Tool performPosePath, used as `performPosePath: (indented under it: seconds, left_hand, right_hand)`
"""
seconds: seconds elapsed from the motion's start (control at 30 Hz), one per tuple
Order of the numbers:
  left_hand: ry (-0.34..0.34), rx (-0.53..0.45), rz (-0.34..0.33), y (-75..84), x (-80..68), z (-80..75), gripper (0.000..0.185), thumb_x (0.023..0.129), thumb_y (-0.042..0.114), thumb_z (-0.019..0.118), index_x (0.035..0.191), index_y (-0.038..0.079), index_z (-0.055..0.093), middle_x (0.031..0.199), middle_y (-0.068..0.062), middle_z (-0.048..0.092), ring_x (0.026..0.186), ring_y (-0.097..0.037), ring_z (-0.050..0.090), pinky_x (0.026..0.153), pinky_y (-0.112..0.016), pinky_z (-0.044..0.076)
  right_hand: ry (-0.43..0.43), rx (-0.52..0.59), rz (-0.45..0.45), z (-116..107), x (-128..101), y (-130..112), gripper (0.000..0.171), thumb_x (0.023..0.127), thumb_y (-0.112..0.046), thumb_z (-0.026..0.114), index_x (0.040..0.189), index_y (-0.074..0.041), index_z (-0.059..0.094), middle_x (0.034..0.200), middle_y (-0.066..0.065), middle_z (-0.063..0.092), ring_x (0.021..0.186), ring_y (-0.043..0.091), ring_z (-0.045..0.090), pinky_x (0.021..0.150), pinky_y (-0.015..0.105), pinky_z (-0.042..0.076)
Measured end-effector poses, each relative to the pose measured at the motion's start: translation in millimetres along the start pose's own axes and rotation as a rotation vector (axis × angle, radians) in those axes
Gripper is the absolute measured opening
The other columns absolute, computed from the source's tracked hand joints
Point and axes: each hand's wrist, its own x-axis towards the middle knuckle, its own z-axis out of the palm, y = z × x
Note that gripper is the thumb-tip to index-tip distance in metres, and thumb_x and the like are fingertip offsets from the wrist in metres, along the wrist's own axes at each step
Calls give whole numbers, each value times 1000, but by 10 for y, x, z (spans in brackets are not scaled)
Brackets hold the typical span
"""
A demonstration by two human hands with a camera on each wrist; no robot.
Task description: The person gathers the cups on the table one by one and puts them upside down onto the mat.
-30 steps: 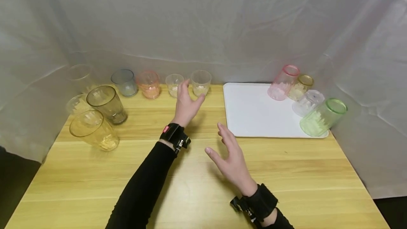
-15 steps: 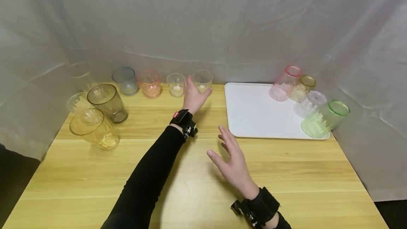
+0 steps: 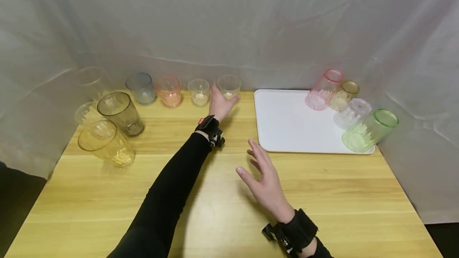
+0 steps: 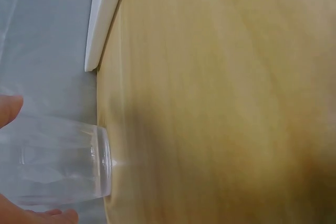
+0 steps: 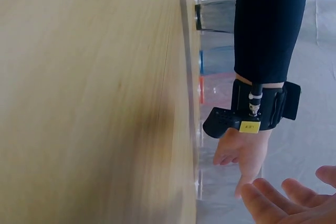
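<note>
My left hand (image 3: 221, 104) reaches to the back of the table and holds a clear plastic cup (image 3: 230, 83), thumb on one side and fingers on the other. In the left wrist view this cup (image 4: 63, 161) stands with its base on the wood. A smaller clear cup (image 3: 199, 92) is just left of the hand. My right hand (image 3: 266, 184) hovers over the front middle of the table, thumb and fingers spread, holding nothing. In the right wrist view its fingers (image 5: 278, 203) are partly seen.
A white tray (image 3: 287, 126) at right bears pink (image 3: 322, 92), amber (image 3: 342, 96), clear (image 3: 353, 112) and green (image 3: 367, 130) cups. Left stand orange (image 3: 168, 92), blue-grey (image 3: 141, 88), smoky (image 3: 122, 114) and yellow (image 3: 107, 142) cups, plus clear ones. Grey cloth (image 3: 229, 23) hangs behind.
My left hand has moved forward and slightly right, from short of the clear cup to around it. The right hand has stayed nearly in place.
</note>
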Motion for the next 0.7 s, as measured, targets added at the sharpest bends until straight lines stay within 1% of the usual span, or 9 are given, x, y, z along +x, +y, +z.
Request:
performPosePath:
  seconds: [0.13, 0.23, 0.33, 0.43, 0.6, 0.7]
  left_hand:
    - [19, -6, -6, -12, 79, 22, 110, 84, 28, 87, 163, 0, 16, 164, -24, 27, 150, -38, 34, 124, -49, 31]
    - [26, 4, -23, -22, 112, 28, 107, 84, 29, 87, 162, -1, 19, 162, -24, 31, 148, -37, 37, 124, -47, 33]
    - [26, 14, -23, -26, 128, 30, 102, 85, 29, 86, 159, -3, 23, 159, -23, 35, 146, -36, 39, 123, -44, 34]
    - [28, 13, -8, -22, 131, 28, 97, 86, 28, 86, 156, -4, 28, 155, -24, 39, 144, -36, 41, 123, -43, 35]
    - [28, 13, 3, -1, 107, 25, 91, 86, 27, 86, 153, -4, 33, 151, -23, 43, 141, -35, 45, 121, -44, 38]
    - [23, -15, -1, 22, 73, 19, 89, 86, 26, 86, 153, -3, 34, 151, -21, 44, 139, -35, 47, 119, -46, 39]
  right_hand:
    - [2, 6, 8, -5, -1, -13, 79, 97, -10, 73, 164, -17, 32, 168, 11, 31, 141, 42, 47, 113, 56, 45]
    - [1, 11, 17, -10, -8, -18, 79, 97, -10, 73, 164, -18, 31, 168, 12, 31, 142, 40, 46, 114, 55, 44]
    - [-1, 17, 27, -14, -11, -18, 79, 98, -10, 72, 164, -19, 31, 168, 11, 31, 143, 38, 46, 114, 55, 44]
    - [0, 22, 26, -11, -9, -1, 78, 98, -10, 72, 164, -18, 31, 167, 14, 31, 143, 38, 46, 114, 57, 43]
    - [0, 17, 35, -8, -8, 6, 77, 98, -11, 72, 164, -19, 32, 167, 15, 32, 142, 37, 47, 114, 57, 43]
    - [-3, 11, 41, -11, -5, -4, 77, 99, -13, 72, 164, -20, 32, 167, 13, 32, 142, 37, 48, 113, 58, 44]
